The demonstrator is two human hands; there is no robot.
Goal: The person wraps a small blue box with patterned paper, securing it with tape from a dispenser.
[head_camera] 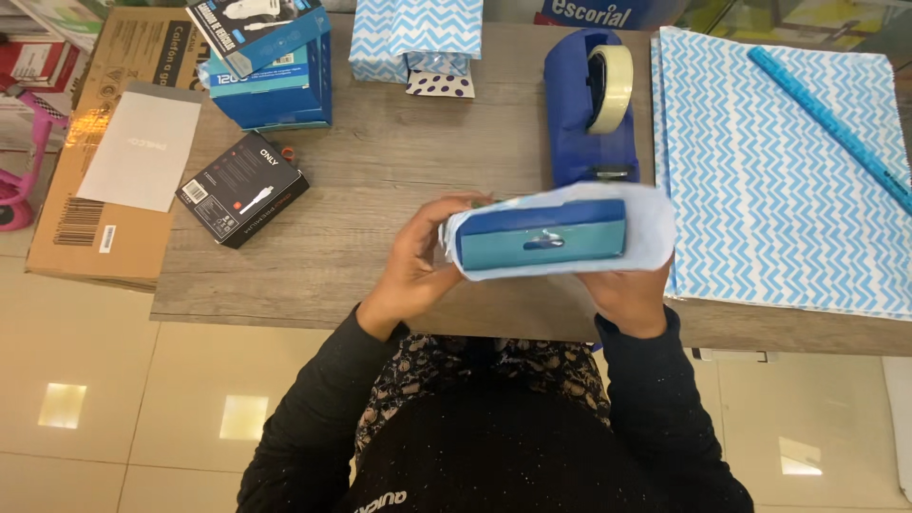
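A blue and teal box (541, 237) lay on its side inside a fold of white-backed wrapping paper (651, 223), its long teal face with a hang-slot turned up to the camera. It was held above the near edge of the wooden table (380, 180), between the two hands. The left hand (418, 261) gripped the box's left end with fingers curled over the paper. The right hand (622, 290) clasped the right end from beneath, mostly hidden by the paper.

Counted on the table: one blue tape dispenser (589, 104) just behind the box, one stack of blue zigzag wrapping sheets (760, 190), one blue ruler (826, 114) on it, one small black box (242, 188), two stacked blue boxes (271, 62), and one wrapped parcel (413, 38).
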